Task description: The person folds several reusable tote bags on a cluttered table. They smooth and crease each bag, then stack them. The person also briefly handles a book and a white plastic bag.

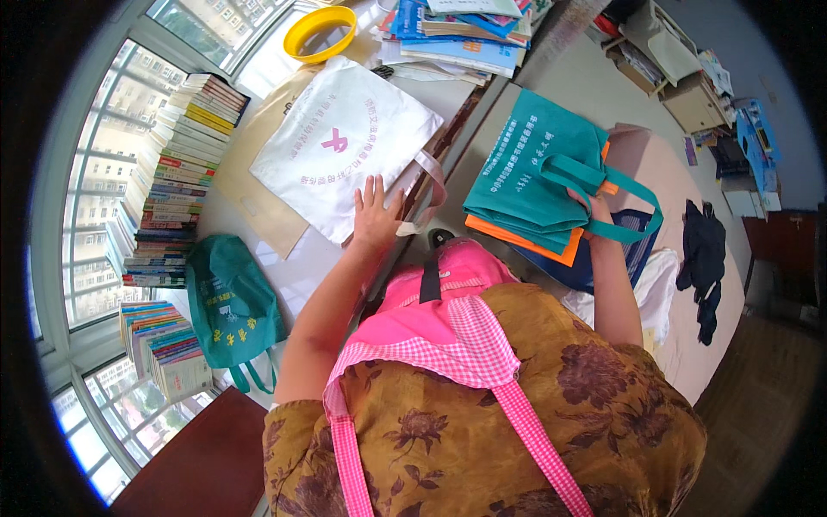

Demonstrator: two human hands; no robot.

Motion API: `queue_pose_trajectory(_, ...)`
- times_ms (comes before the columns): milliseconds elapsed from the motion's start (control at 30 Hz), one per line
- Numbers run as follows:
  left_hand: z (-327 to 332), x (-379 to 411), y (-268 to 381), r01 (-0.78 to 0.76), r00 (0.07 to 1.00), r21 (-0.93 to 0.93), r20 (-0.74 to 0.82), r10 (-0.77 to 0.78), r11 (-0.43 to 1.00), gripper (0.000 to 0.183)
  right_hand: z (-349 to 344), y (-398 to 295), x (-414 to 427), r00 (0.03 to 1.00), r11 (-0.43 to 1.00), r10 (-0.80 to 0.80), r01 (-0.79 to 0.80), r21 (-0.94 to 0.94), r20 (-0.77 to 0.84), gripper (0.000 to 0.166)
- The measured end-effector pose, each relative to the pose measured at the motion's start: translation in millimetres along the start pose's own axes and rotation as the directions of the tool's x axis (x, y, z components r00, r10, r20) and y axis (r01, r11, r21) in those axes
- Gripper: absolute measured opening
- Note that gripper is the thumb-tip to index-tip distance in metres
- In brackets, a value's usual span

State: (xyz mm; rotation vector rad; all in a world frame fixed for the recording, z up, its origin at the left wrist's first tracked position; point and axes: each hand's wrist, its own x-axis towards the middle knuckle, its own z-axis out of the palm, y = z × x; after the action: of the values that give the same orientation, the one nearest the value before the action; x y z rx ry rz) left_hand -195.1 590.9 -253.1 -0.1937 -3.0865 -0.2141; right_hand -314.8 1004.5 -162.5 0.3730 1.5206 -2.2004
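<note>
My left hand rests with spread fingers on the lower edge of a white cloth tote bag with a pink ribbon print. Beneath that bag lies a beige bag, partly covered. At the right, my right hand grips a teal fabric tote bag near its looped handles; some fingers are hidden behind the handle. An orange item sticks out from under the teal bag. A dark blue item lies below it, partly hidden.
Rows of books stand along the window, with a green printed bag beside them. A yellow ring-shaped object and a pile of books lie at the far side. Dark clothing and white cloth lie on the bed.
</note>
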Motion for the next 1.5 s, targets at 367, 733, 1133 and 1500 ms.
queue_pose_trajectory(367, 18.6, 3.8, -74.3, -0.426, 0.842, -0.017, 0.358, 0.403, 0.905, 0.024, -34.3, 63.8, -44.2, 0.991, 0.992, 0.107, -0.1, 0.076, -0.086, 0.053)
queue_pose_trajectory(733, -143.8, 84.9, -66.5, 0.227, 0.587, -0.959, 0.272, -0.763, -0.168, 0.032, -52.1, 99.2, -14.3, 0.928, 0.886, 0.321, -0.366, 0.286, 0.191, 0.048)
queue_pose_trajectory(1133, -260.5, 76.7, -55.1, 0.238, 0.845, -0.95, 0.304, -0.441, -0.201, 0.091, 114.3, 55.5, 74.4, 0.63, 0.943, 0.114, -0.311, 0.115, 0.769, 0.046)
queue_pose_trajectory(1500, -288.6, 28.8, -15.3, 0.089, 0.966, -0.989, 0.057, -0.25, 0.119, 0.047, 182.4, 74.9, 91.9, 0.546, 0.867, 0.328, -0.498, -0.017, 0.771, 0.033)
